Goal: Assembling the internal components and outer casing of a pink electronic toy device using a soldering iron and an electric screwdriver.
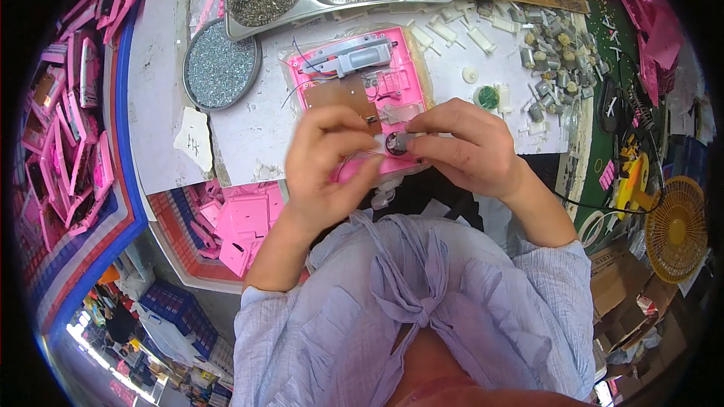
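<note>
A pink plastic housing [411, 83] lies on the worktable in front of me. It holds a brown circuit board [332, 94], a grey plastic mechanism [366, 59] and thin wires. At its near edge, my right hand [471, 147] pinches a small grey motor [400, 143] between thumb and fingers, over a dark round recess. My left hand [328, 162] hovers over the near left part of the housing, slightly blurred. Its fingers are curled, with a gap between thumb and forefinger, and nothing shows in them. Part of the board and the near wall is hidden behind it.
A round dish of small screws [221, 64] stands at left, beside a torn white paper [194, 139]. Behind is a metal tray [317, 19] with springs. Several small motors [558, 53] and white plastic parts [479, 36] lie at right. Pink shells [249, 218] fill a bin below.
</note>
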Motion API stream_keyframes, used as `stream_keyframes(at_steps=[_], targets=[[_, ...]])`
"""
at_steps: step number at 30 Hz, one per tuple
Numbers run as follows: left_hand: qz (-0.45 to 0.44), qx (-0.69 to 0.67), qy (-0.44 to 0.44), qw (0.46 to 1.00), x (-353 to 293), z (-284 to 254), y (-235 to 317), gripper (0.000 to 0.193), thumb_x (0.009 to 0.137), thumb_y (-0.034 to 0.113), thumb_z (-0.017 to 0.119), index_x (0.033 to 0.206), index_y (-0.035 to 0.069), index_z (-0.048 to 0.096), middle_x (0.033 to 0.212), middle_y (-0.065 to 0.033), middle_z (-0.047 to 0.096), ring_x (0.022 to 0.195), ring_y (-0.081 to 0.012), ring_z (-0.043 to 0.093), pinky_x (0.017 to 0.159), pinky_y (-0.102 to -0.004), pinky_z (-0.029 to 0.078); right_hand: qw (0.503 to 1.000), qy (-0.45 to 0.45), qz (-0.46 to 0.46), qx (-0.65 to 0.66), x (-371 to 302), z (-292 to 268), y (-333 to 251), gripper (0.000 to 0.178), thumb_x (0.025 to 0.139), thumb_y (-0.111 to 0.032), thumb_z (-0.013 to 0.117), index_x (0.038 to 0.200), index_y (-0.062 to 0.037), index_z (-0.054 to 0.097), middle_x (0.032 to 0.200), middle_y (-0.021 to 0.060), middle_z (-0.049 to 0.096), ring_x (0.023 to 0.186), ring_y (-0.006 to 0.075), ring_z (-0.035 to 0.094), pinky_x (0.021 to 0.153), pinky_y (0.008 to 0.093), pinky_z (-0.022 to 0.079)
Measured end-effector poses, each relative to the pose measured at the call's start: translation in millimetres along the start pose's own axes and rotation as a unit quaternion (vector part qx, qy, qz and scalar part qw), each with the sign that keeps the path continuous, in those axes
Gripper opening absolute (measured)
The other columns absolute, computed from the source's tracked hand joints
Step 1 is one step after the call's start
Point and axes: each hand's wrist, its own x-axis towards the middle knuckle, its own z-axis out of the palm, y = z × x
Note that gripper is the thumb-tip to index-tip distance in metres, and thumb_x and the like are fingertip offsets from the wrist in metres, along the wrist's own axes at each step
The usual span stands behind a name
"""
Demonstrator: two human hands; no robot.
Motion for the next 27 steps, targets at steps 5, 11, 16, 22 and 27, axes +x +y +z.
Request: stream_keyframes(at_steps=[5,11,16,22,27], targets=[[0.032,0.286,0.097,0.953,25.2,-13.5,-42.7,0.034,0.081,0.006,0.077,0.114,0.005,0.066,0.117,-0.0158,0.063,0.104,-0.0330,0.062,0.095,-0.0416,0.046,0.999,-0.012,0.021,-0.044,-0.9,-8.2,8.6,0.034,0.072,0.001,0.081,0.105,-0.0030,0.072,0.103,0.0148,0.073,0.084,0.0291,0.071,0.072,0.0356,0.057],[-0.029,0.324,0.071,0.943,5.5,-14.7,-46.0,0.023,0.077,0.007,0.078,0.100,0.008,0.072,0.116,-0.0107,0.064,0.101,-0.0285,0.060,0.089,-0.0403,0.044,0.989,0.058,0.120,-0.062,6.7,-3.5,26.3,0.027,0.079,-0.004,0.078,0.106,-0.0045,0.070,0.106,0.0105,0.074,0.091,0.0299,0.070,0.077,0.0370,0.057],[-0.006,0.323,0.074,0.944,-4.8,-7.9,-32.7,0.023,0.072,0.007,0.080,0.095,0.012,0.074,0.111,-0.0065,0.064,0.093,-0.0251,0.059,0.087,-0.0403,0.040,0.987,0.002,0.113,-0.117,23.1,3.3,34.6,0.028,0.077,-0.010,0.080,0.103,-0.0074,0.070,0.123,0.0094,0.069,0.117,0.0342,0.057,0.099,0.0433,0.048],[0.004,0.316,0.062,0.947,-11.3,-6.6,-31.0,0.027,0.069,0.010,0.082,0.095,0.014,0.076,0.103,-0.0014,0.066,0.093,-0.0220,0.060,0.088,-0.0405,0.039,0.981,-0.062,0.133,-0.128,31.7,1.6,41.1,0.025,0.076,-0.012,0.080,0.100,-0.0083,0.072,0.135,0.0094,0.063,0.129,0.0368,0.047,0.108,0.0463,0.041],[0.008,0.315,0.068,0.946,-11.3,-5.9,-28.4,0.025,0.071,0.009,0.084,0.095,0.011,0.077,0.100,-0.0029,0.065,0.086,-0.0205,0.057,0.085,-0.0377,0.039,0.968,-0.118,0.153,-0.161,41.2,-3.1,36.9,0.025,0.077,-0.014,0.080,0.100,-0.0087,0.073,0.141,0.0111,0.059,0.134,0.0377,0.043,0.112,0.0487,0.038]])
